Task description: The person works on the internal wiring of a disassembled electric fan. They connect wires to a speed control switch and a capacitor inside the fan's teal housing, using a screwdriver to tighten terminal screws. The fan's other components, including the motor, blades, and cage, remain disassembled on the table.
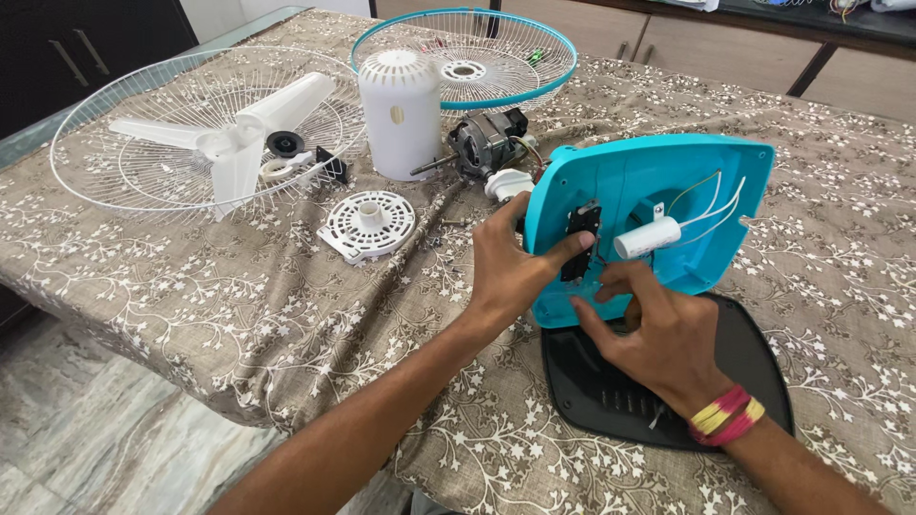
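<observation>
1. Upper left of the frame: a white wire fan guard (124, 143) holds a white three-blade plastic propeller (239, 143).
2. Centre: my left hand (510, 272) grips the left edge of the turquoise plastic fan base shell (687, 176), thumb on its black switch block (582, 238).
3. The shell stands tilted on edge, open side facing me, long axis left-right.
4. Lower right: my right hand (663, 339) pinches at the shell's lower rim, above a black base plate (754, 372).
</observation>
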